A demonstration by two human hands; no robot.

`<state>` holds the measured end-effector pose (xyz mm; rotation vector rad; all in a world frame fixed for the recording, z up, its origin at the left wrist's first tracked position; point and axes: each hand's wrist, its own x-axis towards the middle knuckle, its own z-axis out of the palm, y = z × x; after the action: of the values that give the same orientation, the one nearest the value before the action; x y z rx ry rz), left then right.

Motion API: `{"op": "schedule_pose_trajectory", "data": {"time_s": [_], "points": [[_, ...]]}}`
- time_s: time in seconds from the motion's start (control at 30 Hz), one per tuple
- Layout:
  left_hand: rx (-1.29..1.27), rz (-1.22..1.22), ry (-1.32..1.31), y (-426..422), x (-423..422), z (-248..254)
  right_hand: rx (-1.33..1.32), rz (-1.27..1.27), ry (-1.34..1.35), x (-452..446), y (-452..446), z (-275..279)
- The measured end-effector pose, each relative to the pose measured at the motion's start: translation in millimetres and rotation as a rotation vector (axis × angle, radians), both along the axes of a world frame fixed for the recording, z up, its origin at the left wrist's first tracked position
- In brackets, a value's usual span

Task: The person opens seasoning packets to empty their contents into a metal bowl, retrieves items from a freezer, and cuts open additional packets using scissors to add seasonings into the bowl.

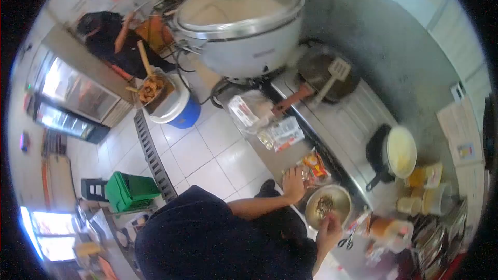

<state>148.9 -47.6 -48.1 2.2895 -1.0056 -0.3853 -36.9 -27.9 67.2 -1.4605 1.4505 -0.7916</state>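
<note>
My left hand (pixel 294 184) is at the near side of a red-and-orange plastic packet (pixel 315 168), its fingers closed over the edge. Right beside it a round metal bowl (pixel 343 199) holds small brown pieces (pixel 324 206). Over the bowl's near rim is my right hand (pixel 329 229), fingertips drawn together close to the pieces. Blur hides whatever lies between those fingertips. A pair of scissors (pixel 346 240) with dark handles rests just right of this hand.
Flat packets (pixel 282 134) lie along the counter's edge. A wok (pixel 327 75) with a slotted spatula (pixel 339 70), a white bowl (pixel 401 151) over a black pan and a large rice cooker (pixel 244 46) stand beyond. A co-worker (pixel 111 39) is at upper left, near a blue bucket (pixel 185 115).
</note>
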Motion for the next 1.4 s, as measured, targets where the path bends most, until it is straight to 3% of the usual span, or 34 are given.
{"op": "schedule_pose_trajectory", "data": {"time_s": [0.1, 0.33, 0.4, 0.43, 0.47, 0.5, 0.53, 0.57, 0.63, 0.7, 0.8, 0.9, 0.93, 1.0, 1.07, 1.13, 1.2, 1.27, 1.3, 1.37, 1.4], "points": [[0.131, -0.025, 0.093, -1, 10, -10, 0.003, 0.021, -0.013, 3, 0, 15], [0.167, 0.098, -0.060, 10, 23, -1, -0.094, 0.130, -0.022, 8, -17, 20], [0.155, -0.121, 0.390, 15, 38, -14, -0.078, 0.183, -0.038, 19, -20, 24], [0.151, -0.113, 0.393, 21, 41, -14, -0.057, 0.221, -0.049, 24, -21, 27], [-0.027, -0.140, 0.359, 28, 45, -12, -0.059, 0.225, -0.045, 31, -23, 28], [-0.204, -0.173, 0.324, 34, 49, -11, -0.169, 0.280, 0.005, 42, -26, 27], [-0.202, -0.184, 0.330, 39, 58, 2, -0.274, 0.326, 0.059, 55, -28, 28], [-0.261, -0.242, 0.496, 44, 66, 28, -0.539, 0.326, 0.141, 79, -31, 33], [-0.268, -0.347, 0.726, 63, 56, 78, -0.752, 0.281, 0.294, 90, -23, 48], [-0.393, -0.459, 0.994, 60, 70, 127, -0.197, 0.523, 0.117, 108, -36, 62], [-0.334, -0.562, 1.032, 65, 78, 144, -0.269, 0.673, 0.165, 99, -43, 92], [-0.430, -0.638, 1.110, 66, 75, 155, -0.334, 0.802, 0.255, 80, -52, 108], [-0.545, -0.664, 1.321, 65, 73, 164, -0.513, 0.699, 0.058, 76, -49, 112], [-0.600, -0.575, 1.399, 64, 87, 174, -0.701, 0.609, -0.152, 58, -49, 94], [-0.642, -0.493, 1.486, 66, 99, 173, -0.483, 0.631, 0.201, 21, -63, 19], [-0.486, -0.252, 1.236, 59, 105, 157, -0.373, 0.495, 0.105, 8, -65, 5], [-0.507, -0.294, 1.216, 47, 112, 133, -0.361, 0.377, -0.186, 31, -51, 33], [-0.497, -0.322, 1.245, 50, 95, 126, -0.310, 0.696, 0.351, 57, -42, 84], [-0.414, -0.392, 1.254, 45, 89, 130, -0.311, 0.719, 0.365, 53, -46, 84], [-0.319, -0.433, 1.260, 41, 83, 140, -0.234, 0.477, 0.054, 57, -46, 71], [-0.258, -0.567, 1.304, 42, 69, 142, -0.221, 0.453, 0.098, 61, -46, 61]]}}
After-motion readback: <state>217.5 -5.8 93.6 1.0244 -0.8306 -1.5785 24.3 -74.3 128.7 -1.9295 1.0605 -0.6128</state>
